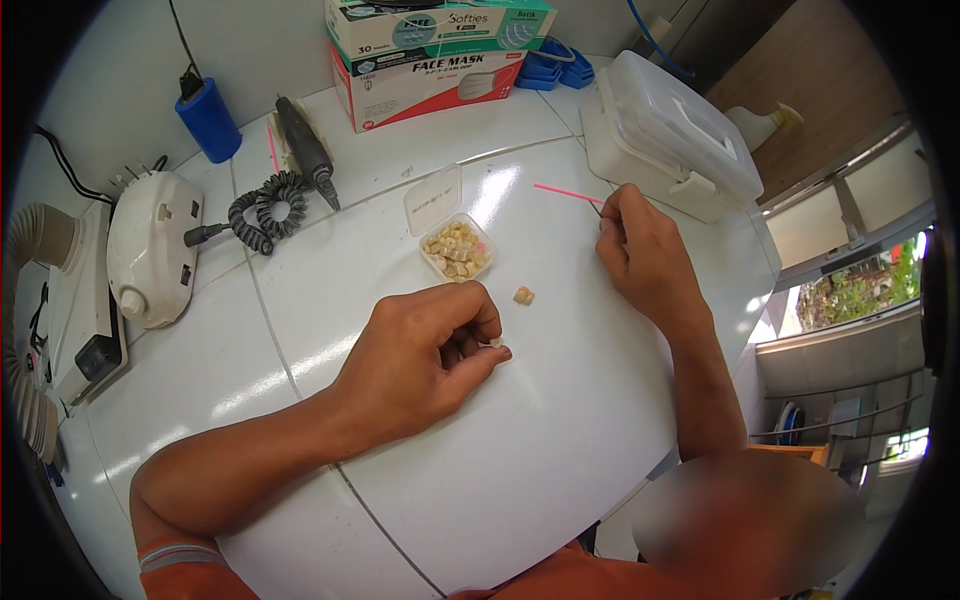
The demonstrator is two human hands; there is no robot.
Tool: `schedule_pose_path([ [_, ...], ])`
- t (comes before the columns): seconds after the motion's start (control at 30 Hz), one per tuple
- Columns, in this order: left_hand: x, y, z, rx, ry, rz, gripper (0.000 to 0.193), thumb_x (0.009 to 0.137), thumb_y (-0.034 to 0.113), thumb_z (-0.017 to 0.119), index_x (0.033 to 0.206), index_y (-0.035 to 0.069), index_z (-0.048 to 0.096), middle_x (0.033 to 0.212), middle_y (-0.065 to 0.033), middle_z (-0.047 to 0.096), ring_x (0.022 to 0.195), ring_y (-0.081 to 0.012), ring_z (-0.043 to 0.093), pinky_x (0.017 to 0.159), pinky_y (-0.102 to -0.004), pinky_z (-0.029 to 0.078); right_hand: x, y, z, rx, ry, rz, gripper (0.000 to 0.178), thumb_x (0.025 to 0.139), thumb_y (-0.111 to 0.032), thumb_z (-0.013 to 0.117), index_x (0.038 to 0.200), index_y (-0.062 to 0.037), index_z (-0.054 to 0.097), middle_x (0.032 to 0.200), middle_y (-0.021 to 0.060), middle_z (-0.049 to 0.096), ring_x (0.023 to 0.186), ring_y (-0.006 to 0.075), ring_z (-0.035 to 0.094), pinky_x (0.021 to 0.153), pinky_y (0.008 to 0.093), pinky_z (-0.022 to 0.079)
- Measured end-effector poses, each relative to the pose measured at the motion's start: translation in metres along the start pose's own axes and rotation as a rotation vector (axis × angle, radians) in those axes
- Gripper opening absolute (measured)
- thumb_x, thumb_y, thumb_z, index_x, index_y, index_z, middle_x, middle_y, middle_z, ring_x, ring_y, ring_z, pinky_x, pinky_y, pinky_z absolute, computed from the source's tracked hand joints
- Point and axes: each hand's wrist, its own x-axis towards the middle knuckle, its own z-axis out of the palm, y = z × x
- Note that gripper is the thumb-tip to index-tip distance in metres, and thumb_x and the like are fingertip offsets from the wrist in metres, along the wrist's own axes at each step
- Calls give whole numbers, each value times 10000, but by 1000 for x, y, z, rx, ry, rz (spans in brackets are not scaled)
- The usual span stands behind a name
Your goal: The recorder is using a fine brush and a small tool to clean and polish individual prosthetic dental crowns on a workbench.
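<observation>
My left hand (425, 345) is closed in a pinch around a small whitish tooth-like piece (496, 342), just above the white tiled worktop. Beyond its knuckles stands an open clear plastic box (432, 266), filled with cream and yellowish tooth-like pieces (458, 248). A single yellowish piece with a pinkish tint (524, 296) lies alone between my hands. To the right, my right hand (645, 250) is closed on a thin metal tool (596, 209), mostly hidden by the fingers. A thin pink stick (565, 193) reaches to these fingers; whether it is held or lying there, I cannot tell.
Behind stand stacked mask boxes (430, 85), blue plastic items (555, 65) and a white lidded case (670, 140). At the left are a black handpiece (305, 145) with coiled cord, a blue cylinder (209, 120), a white control unit (152, 250) and a ribbed hose (45, 235).
</observation>
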Motion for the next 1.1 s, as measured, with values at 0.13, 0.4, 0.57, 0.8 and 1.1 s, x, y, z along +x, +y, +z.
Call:
schedule_pose_path([
  [0.13, 0, 0, -1, 1, 26, 13, 180, 901, 56, 858, 967, 18, 695, 835, -46, 730, 706, -107, 681, 642, -265, 551, -2, -6, -1, 406, 49, 87, 178, 974, 81, 601, 1142, 36, 639, 945, 112, 681, 874, 180, 656, 807, 301, 537],
  [0.4, 1, 7, -1, -41, 53, -70, 170, 888, 51, 874, 984, 24, 736, 847, -43, 738, 700, -93, 695, 624, -254, 552, -17, -21, -1, 1046, -33, -7, 220, 1068, 43, 533, 1245, 57, 664, 1070, 79, 669, 930, 125, 642, 849, 303, 553],
  [0.57, 1, 2, -2, 14, 31, 0, 182, 867, 61, 901, 977, 34, 758, 854, -43, 725, 679, -112, 696, 596, -257, 542, -37, -42, 2, 1395, -279, 144, 86, 996, 35, 653, 1082, 29, 656, 1123, 146, 708, 1000, 142, 701, 871, 305, 592],
  [0.8, 1, 0, -3, 60, 25, 45, 200, 843, 65, 919, 962, 41, 760, 839, -49, 723, 670, -126, 701, 579, -266, 534, -39, -50, 9, 1158, -288, -111, 184, 862, 92, 737, 1030, 37, 687, 964, 111, 738, 828, 164, 742, 747, 268, 605],
  [1.1, 1, 1, -1, 46, 25, 4, 197, 837, 69, 916, 928, 51, 743, 808, -40, 729, 650, -131, 699, 570, -272, 540, -39, -55, 11, 1144, -333, -84, 189, 864, 157, 719, 1026, 66, 685, 991, 225, 759, 841, 203, 774, 737, 305, 640],
])
